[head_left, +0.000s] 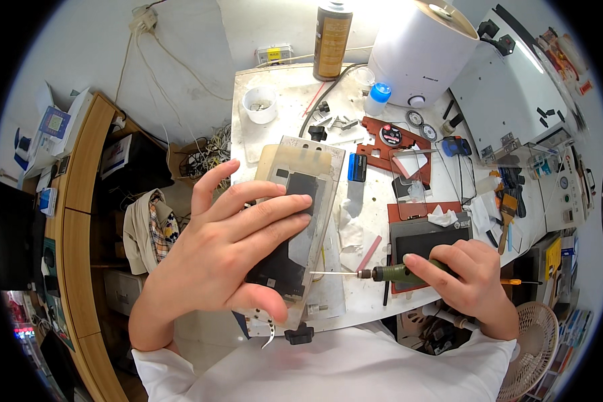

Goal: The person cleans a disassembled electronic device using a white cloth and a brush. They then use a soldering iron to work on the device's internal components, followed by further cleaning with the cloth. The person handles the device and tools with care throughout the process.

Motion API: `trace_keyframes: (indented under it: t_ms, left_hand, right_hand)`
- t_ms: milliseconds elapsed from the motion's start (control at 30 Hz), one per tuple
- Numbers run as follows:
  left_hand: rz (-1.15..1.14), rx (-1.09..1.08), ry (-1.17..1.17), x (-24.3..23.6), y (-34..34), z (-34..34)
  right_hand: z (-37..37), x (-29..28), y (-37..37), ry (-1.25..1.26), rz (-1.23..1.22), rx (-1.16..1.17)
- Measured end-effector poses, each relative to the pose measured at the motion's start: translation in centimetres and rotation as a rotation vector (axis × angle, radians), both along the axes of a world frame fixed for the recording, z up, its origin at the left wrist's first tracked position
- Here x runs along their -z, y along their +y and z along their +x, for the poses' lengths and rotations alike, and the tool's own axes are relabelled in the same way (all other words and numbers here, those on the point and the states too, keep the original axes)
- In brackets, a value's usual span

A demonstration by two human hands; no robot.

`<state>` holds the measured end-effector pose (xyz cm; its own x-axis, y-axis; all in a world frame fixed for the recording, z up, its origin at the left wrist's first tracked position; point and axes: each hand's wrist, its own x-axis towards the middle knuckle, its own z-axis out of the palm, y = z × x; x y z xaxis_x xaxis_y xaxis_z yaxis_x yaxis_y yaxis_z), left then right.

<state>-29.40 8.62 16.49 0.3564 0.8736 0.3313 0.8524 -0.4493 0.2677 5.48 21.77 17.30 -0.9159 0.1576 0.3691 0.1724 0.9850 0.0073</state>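
Black and grey, a thin flat panel (281, 258) lies in a pale holder (329, 167) on the tabletop (375, 305), its long axis leaning toward one o'clock. It sits directly beneath the left hand (238, 231) and well apart from the right hand (469, 275), which is between three and four o'clock from it.

Of the hands, the left is open, palm down and spread: three fingers stretch across the panel toward two o'clock, the little finger stands off toward one o'clock, and the thumb reaches toward four o'clock over the panel's lower end. Its forearm rises from the lower edge at seven o'clock, the elbow bent. The right hand is wrapped round a green rotary tool (395, 273), one digit laid along the barrel; its forearm comes in from five o'clock. The tool's slim shaft (335, 273) points to nine o'clock and ends at the holder's right side; whether it touches is too fine to tell.

A pink stick (369, 252) lies at four o'clock from the panel, near the shaft. A small blue and black box (357, 167) is at two o'clock, with a red-brown mat (376, 127) beyond it. A blue-capped bottle (378, 99) stands at one o'clock, a tall can (333, 40) past twelve, and a white cup (260, 110) between eleven and twelve.
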Motion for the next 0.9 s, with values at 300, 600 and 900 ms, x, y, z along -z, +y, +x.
trace_keyframes:
  t_ms: [300, 600, 900]
  left_hand:
    - [0.015, -0.005, 0.004, 0.1, 0.1, 0.0]
    - [0.014, -0.004, 0.008, 0.1, 0.0, 0.0]
    - [0.014, -0.001, 0.020, 0.2, 0.0, 0.0]
  right_hand:
    - [0.2, -0.1, -0.1, -0.021, -0.007, 0.015]
    - [0.1, 0.7, 0.1, 0.004, -0.024, 0.034]
    - [0.0, 1.1, 0.1, 0.019, -0.063, 0.006]
